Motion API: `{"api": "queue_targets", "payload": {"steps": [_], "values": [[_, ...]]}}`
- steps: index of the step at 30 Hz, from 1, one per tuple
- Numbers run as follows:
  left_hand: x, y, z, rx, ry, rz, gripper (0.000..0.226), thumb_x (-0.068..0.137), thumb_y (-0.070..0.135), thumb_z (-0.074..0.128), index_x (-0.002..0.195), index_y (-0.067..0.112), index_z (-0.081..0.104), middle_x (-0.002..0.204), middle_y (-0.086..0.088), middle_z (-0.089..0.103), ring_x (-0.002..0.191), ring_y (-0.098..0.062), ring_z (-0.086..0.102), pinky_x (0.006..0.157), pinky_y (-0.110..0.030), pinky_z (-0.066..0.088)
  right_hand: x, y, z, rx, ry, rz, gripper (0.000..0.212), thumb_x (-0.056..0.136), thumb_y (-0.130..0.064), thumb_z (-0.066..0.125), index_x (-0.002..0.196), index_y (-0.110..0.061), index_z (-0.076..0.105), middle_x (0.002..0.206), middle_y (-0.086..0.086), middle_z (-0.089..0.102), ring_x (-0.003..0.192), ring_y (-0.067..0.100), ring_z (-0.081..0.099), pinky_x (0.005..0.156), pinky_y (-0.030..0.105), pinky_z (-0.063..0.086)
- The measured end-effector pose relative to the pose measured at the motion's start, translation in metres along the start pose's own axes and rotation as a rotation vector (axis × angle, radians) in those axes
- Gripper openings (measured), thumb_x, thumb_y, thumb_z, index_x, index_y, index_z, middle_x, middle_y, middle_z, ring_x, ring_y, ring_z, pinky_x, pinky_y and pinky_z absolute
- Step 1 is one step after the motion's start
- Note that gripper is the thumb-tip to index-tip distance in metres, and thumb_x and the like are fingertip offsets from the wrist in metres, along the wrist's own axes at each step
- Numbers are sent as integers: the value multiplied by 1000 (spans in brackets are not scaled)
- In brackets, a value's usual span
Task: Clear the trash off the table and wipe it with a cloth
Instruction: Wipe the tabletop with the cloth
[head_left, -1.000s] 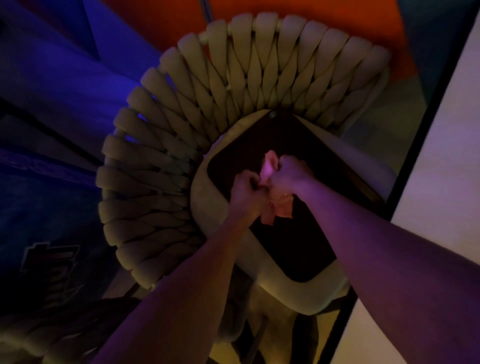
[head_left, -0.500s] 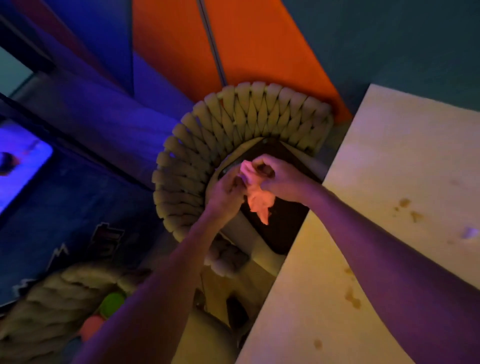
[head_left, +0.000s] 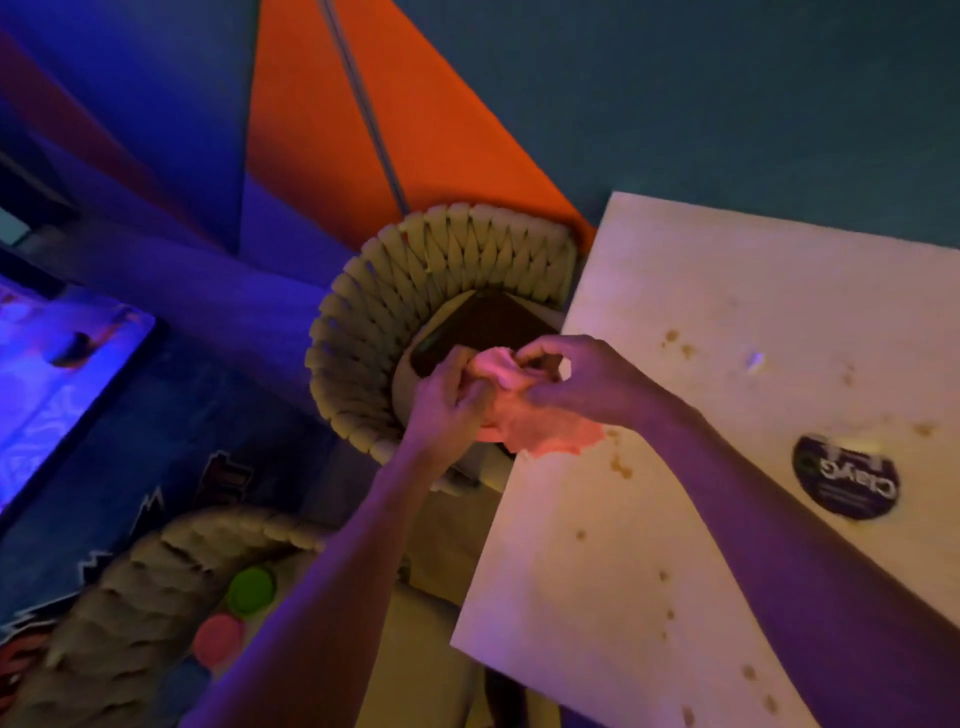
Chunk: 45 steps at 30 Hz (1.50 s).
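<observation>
Both hands hold a bunched pink cloth (head_left: 524, 421) at the left edge of the pale wooden table (head_left: 649, 545). My left hand (head_left: 447, 400) grips its left side and my right hand (head_left: 576, 379) pinches its top. The cloth's lower part hangs just over the table edge. Brown stains (head_left: 621, 465) dot the table top. A small white scrap (head_left: 754, 359) lies far right of my hands. A round dark coaster (head_left: 844, 480) with lettering sits on the table beyond my right forearm.
A woven chair (head_left: 415, 291) with a dark seat (head_left: 483, 327) stands close against the table's left side, under my hands. A second woven chair (head_left: 130, 597) at lower left holds a green lid (head_left: 252, 590) and a pink lid (head_left: 218, 639). A lit screen (head_left: 47, 379) glows at far left.
The view has pulled back from the chair seat, so the table shows. Both hands, still holding the cloth, have moved right from over the chair seat to the table's edge.
</observation>
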<state>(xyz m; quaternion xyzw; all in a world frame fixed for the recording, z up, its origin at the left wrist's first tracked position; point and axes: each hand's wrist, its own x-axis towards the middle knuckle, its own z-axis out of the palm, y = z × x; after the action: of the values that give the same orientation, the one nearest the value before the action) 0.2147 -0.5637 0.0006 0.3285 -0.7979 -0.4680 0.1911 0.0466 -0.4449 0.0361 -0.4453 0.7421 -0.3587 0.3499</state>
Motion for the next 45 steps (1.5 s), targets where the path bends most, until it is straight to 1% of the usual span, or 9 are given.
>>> {"api": "queue_targets", "payload": {"steps": [4,12,18,22,27,30,33,38,45], "values": [[-34,13,11,-42,-61,8,25,82,25,53,104,18,63,79,-1,64,69,-13,59,61,-37,49,-56,1,11,41,100,79,33,77,-14,75,105,-31,70,77,-13,62,60,-4,51,63,13,41],[-102,-10,48,151,-325,-6,13,90,13,61,93,24,57,86,1,65,83,-21,64,70,-34,48,-158,36,68,20,295,345,23,80,-21,72,103,-28,71,86,9,70,66,13,55,59,22,40],[-125,-45,74,301,-388,65,31,93,26,60,119,40,49,105,-2,66,93,-24,68,76,-38,56,-182,69,116,16,385,500,19,82,-19,67,101,-23,72,76,-2,66,83,24,65,68,30,44],[-133,-53,90,451,-313,96,34,92,32,62,123,41,49,118,-3,60,103,-30,63,77,-40,53,-183,91,138,-38,464,578,21,82,-27,64,101,-27,70,100,2,72,95,25,66,72,30,47],[-161,-50,113,630,-214,167,52,86,40,53,137,29,50,139,-1,51,127,-33,46,101,-48,42,-197,114,139,-109,501,612,26,85,-31,60,109,-29,67,107,4,66,107,29,61,85,37,51],[-190,-51,134,683,-229,111,65,89,56,36,148,28,36,157,-1,35,145,-36,29,120,-57,19,-210,128,133,-138,557,593,26,87,-28,61,113,-27,66,110,3,63,110,28,55,87,38,48],[-206,-57,160,723,-297,-22,77,95,65,38,158,26,19,168,-9,13,152,-45,5,121,-59,-1,-214,146,121,-245,652,551,25,88,-25,61,113,-23,66,112,6,58,111,32,51,86,41,47],[-206,-67,189,823,-219,-73,88,92,73,29,158,15,26,164,-24,18,146,-58,13,118,-69,7,-214,182,95,-419,767,480,32,87,-23,62,118,-18,63,119,10,55,115,35,52,89,47,47],[-186,-76,219,909,-69,-96,71,101,57,32,157,13,30,164,-22,22,146,-58,16,118,-69,10,-188,245,42,-532,721,531,47,92,-29,53,137,-15,50,144,12,45,138,37,38,109,56,32]]}}
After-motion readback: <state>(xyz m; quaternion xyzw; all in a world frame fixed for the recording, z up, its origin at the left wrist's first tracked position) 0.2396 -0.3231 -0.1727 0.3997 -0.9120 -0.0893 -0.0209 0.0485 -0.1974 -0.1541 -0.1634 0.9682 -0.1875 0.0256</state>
